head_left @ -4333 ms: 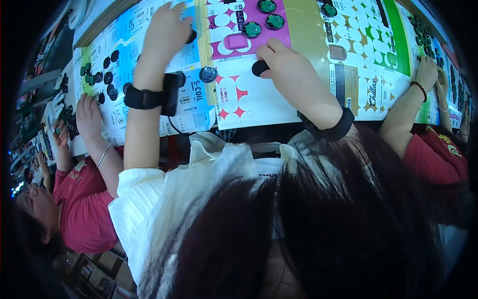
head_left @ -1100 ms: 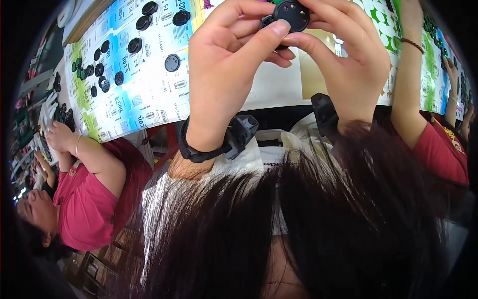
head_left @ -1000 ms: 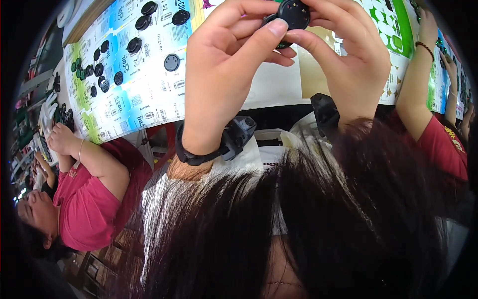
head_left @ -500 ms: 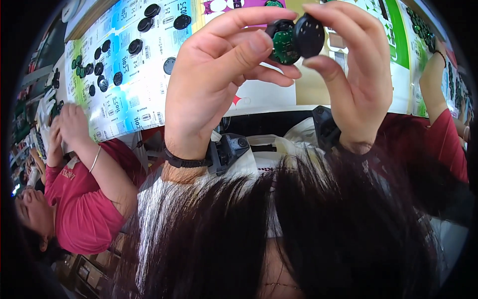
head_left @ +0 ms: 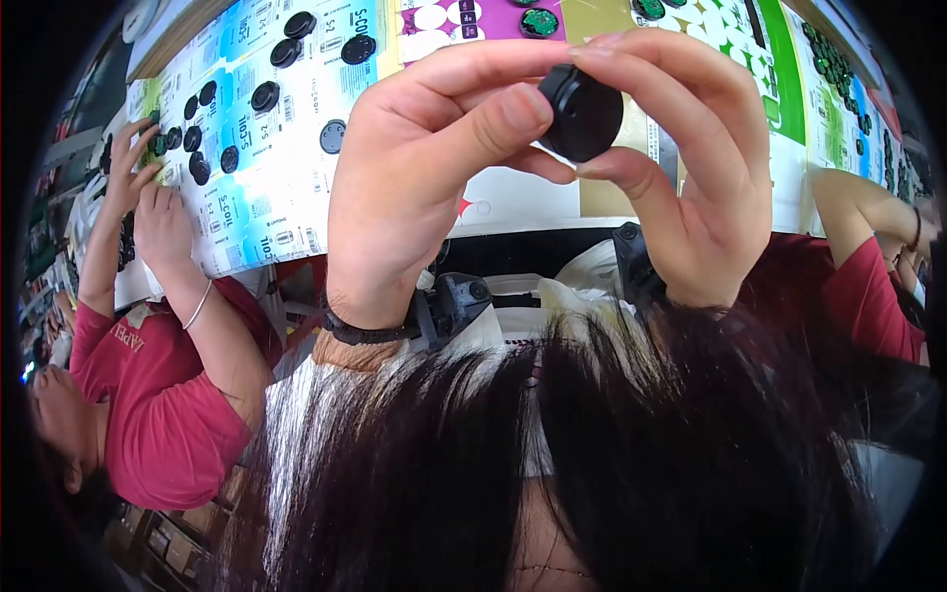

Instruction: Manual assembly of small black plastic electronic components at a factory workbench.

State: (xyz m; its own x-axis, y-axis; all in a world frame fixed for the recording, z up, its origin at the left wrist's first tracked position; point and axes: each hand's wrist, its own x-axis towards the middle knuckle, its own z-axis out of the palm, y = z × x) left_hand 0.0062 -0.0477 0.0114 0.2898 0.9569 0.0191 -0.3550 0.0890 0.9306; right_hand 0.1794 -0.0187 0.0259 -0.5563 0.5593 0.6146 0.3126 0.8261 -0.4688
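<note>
Both my hands are raised over the near part of the table, gripping one round black plastic housing (head_left: 584, 113) between them. My left hand (head_left: 434, 148) pinches its left rim with thumb and fingers. Across from it, my right hand (head_left: 695, 163) holds the right side, thumb below and fingertips on top. A flat black cover faces right and sits against the other half; no green board shows between them now. Beyond my fingers, a green circuit board in a round black case (head_left: 539, 23) lies on the purple sheet.
Several black round housings (head_left: 264, 96) lie on the printed sheets at the left. A co-worker's hands (head_left: 163, 227) reach onto the table there. Rows of green boards (head_left: 834, 69) stand at the far right, near another person's arm (head_left: 858, 207).
The black cover has come together with the half holding the green board, hiding the board. Both hands have lowered slightly. The co-worker at left has reached further onto the table.
</note>
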